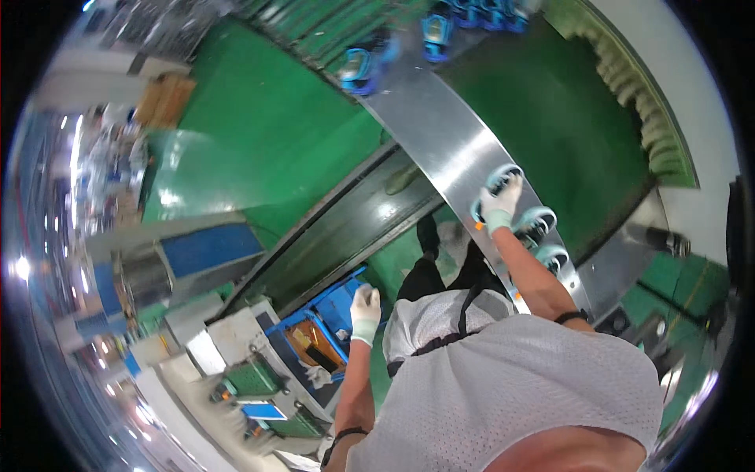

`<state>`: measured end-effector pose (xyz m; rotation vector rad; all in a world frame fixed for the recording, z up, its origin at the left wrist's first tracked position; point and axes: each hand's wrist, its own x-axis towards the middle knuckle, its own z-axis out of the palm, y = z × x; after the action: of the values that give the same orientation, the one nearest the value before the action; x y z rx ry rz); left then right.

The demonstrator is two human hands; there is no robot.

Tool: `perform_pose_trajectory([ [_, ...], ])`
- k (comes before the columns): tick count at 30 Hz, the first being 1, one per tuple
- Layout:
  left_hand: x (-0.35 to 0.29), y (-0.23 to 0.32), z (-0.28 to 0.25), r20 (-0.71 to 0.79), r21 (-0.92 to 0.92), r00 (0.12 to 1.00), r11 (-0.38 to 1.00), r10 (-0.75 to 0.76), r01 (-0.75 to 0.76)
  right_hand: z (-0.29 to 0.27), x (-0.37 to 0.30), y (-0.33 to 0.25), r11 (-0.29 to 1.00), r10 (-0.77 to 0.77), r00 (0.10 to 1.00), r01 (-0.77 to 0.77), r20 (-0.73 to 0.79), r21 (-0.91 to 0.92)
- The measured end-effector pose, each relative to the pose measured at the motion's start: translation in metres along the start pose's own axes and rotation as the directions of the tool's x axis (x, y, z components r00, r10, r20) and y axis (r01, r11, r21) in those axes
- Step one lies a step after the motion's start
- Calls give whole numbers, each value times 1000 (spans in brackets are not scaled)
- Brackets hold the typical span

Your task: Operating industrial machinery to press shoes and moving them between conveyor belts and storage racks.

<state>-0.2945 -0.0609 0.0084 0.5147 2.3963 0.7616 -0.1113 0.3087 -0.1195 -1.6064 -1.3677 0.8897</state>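
Observation:
My right hand [503,203], in a white glove, reaches onto a narrow metal table [448,134] and grips a light-blue shoe-like piece [506,175]. The fingers cover its middle, and a small orange part shows by the wrist. Just nearer to me, two similar light-blue and black pieces, one here [538,220] and another [553,256], lie on the metal beside my forearm. My left hand [365,311], also gloved, hangs over a blue crate [334,307] with its fingers curled together. Nothing can be made out in it.
Several blue shoe-like pieces [436,35] stand at the table's far end, blurred. A long dark conveyor-like channel [346,224] runs diagonally to the left of the table. Machinery with green panels [255,377] stands at lower left. Brown cartons [163,100] sit farther off on green floor.

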Motion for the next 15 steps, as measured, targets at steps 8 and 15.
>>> perform_pose_trajectory([
  [8,-67,-153,-23,-38,96,972,967,-231,234,-56,6,-17,997,34,856,-68,516,48],
  [15,-27,-195,-105,-128,-273,901,888,-415,371,-12,-32,-12,978,-23,637,175,770,-116],
])
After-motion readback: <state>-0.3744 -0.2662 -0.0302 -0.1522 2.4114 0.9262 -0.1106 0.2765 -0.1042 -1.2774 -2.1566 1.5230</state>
